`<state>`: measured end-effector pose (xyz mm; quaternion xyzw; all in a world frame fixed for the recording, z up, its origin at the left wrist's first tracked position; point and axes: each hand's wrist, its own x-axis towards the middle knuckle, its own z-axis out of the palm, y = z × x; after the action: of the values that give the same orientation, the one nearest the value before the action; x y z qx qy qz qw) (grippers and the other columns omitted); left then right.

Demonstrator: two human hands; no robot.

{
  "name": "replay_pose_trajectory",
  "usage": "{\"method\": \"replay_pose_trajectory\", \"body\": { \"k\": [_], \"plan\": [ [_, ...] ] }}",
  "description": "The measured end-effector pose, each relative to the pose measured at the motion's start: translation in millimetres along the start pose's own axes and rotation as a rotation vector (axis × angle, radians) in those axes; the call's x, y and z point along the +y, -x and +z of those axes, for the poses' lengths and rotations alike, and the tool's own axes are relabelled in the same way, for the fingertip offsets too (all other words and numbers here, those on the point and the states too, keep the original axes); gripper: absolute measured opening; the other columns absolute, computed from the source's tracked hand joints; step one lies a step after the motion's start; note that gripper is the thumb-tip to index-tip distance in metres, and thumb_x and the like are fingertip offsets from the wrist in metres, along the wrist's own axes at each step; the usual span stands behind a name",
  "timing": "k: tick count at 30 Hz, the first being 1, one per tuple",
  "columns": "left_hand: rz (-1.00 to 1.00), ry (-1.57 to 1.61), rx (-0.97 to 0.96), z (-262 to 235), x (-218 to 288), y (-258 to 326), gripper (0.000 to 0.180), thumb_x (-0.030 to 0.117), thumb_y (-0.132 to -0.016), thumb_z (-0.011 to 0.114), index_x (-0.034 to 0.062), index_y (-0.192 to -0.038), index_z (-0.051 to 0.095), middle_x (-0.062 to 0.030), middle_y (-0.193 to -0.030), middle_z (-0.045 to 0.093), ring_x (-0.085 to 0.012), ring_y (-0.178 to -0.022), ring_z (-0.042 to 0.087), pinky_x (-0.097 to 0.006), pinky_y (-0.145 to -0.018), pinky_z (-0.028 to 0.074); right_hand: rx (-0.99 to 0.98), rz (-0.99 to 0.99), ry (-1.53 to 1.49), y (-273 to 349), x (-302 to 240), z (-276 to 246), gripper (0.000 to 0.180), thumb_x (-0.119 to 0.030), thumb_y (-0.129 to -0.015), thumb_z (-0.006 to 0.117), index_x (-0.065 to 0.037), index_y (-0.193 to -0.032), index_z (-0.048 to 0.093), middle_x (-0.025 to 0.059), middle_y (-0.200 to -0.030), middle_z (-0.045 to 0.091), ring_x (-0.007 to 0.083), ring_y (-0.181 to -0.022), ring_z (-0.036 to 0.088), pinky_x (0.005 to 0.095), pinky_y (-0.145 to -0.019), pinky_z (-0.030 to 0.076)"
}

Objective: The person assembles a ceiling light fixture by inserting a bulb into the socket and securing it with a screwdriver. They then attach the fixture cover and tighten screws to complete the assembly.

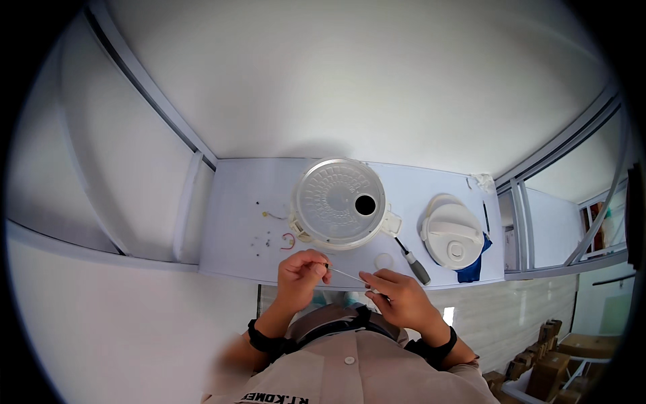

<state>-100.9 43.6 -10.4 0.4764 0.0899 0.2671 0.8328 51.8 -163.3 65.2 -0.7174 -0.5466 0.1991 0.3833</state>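
Close to the table's front edge, a thin metal rod (346, 273) spans the gap between my two hands. My left hand (299, 277) pinches its left end, where a small dark tip shows at the fingers. The other end lies in the curled fingers of my right hand (398, 295), which partly hide it. Just beyond my hands is a round white appliance body (316, 195), like a rice cooker, with a ribbed metal disc facing up and a dark round hole in it. A screwdriver (417, 268) with a grey handle lies right of it, near my right hand.
On the right stand a white appliance lid (452, 232) with a handle and a blue cloth (473, 268). A pale ring (383, 261) lies by the screwdriver. Several small screws (259, 244) and a red wire (289, 240) are on the left of the table (232, 202). Walls border the table.
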Motion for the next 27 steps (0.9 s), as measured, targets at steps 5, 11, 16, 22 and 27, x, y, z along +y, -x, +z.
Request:
{"method": "replay_pose_trajectory", "body": {
  "k": [5,11,16,22,27],
  "plan": [
    [0.006,0.095,0.045,3,-7,-8,0.012,0.008,-0.104,0.069,0.0011,-0.114,0.068,-0.0110,-0.106,0.071,-0.0169,-0.082,0.069,-0.035,-0.074,0.058,0.090,-0.004,0.123,-8,-5,-1,0.047,-0.003,-0.087,0.077,-0.006,-0.132,0.069,0.0123,-0.105,0.075,0.0341,-0.082,0.072,0.0401,-0.068,0.058],
    [-0.017,0.207,0.008,7,-8,-17,0.013,0.015,-0.107,0.066,0.0075,-0.117,0.067,-0.0092,-0.108,0.068,-0.0160,-0.086,0.067,-0.034,-0.074,0.058,0.038,0.004,-0.219,-7,8,6,0.050,-0.004,-0.093,0.076,-0.008,-0.142,0.065,0.0137,-0.117,0.077,0.0258,-0.086,0.076,0.0322,-0.072,0.059],
    [-0.008,0.237,-0.023,8,-8,-23,0.013,0.016,-0.107,0.065,0.0073,-0.117,0.067,-0.0099,-0.106,0.068,-0.0160,-0.086,0.066,-0.033,-0.072,0.057,-0.173,0.156,-0.686,-5,8,0,0.050,-0.005,-0.105,0.064,-0.013,-0.154,0.055,0.0132,-0.115,0.077,0.0151,-0.076,0.070,0.0285,-0.069,0.057],
    [-0.019,0.239,-0.043,7,-4,-23,0.013,0.017,-0.108,0.065,0.0063,-0.116,0.065,-0.0113,-0.105,0.068,-0.0155,-0.085,0.066,-0.033,-0.073,0.058,-0.213,0.128,-0.697,-6,9,-3,0.050,-0.005,-0.108,0.059,-0.012,-0.156,0.052,0.0128,-0.112,0.076,0.0151,-0.076,0.069,0.0289,-0.070,0.058],
    [-0.016,0.205,-0.029,2,-4,-23,0.014,0.016,-0.109,0.063,0.0047,-0.116,0.064,-0.0109,-0.104,0.068,-0.0158,-0.085,0.067,-0.033,-0.073,0.059,-0.177,0.082,-0.653,-8,5,-1,0.048,-0.005,-0.107,0.061,-0.009,-0.155,0.053,0.0126,-0.109,0.075,0.0172,-0.078,0.071,0.0310,-0.073,0.059]
  ]
}}
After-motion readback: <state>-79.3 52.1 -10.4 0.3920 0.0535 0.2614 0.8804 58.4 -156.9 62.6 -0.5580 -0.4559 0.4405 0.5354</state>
